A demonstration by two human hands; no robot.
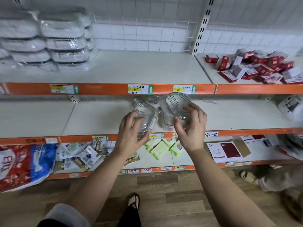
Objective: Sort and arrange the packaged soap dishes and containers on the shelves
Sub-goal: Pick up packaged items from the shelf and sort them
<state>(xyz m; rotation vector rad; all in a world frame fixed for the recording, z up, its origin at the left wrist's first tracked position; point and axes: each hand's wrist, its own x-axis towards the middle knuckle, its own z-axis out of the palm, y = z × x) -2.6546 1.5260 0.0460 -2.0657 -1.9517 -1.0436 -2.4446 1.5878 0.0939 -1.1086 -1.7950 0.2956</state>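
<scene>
At the front edge of the middle shelf (98,118), near its centre, the person holds two clear packaged soap dishes. The left hand (131,133) wraps its fingers over the left soap dish (145,115), which tilts up on its long side and overhangs the orange front lip (246,132). The right hand (191,126) pinches the right soap dish (177,104) between thumb and curled fingers, lifted and tipped toward the camera. A few more clear packs (142,99) lie behind, toward the back of this shelf; their number is hard to tell.

The step in hand looks like setting these two down in a tidy row. It would go best if each dish is laid flat with its long side parallel to the front lip, one just beside the other, the slippery wrap gripped at the rims rather than the film.

Room is generous: the shelf board is bare to the left and mostly bare to the right, up to a white pack (291,107) at the far right edge. The orange lip of the upper shelf (106,89) hangs close above the right dish, so lifts should stay low.
</scene>
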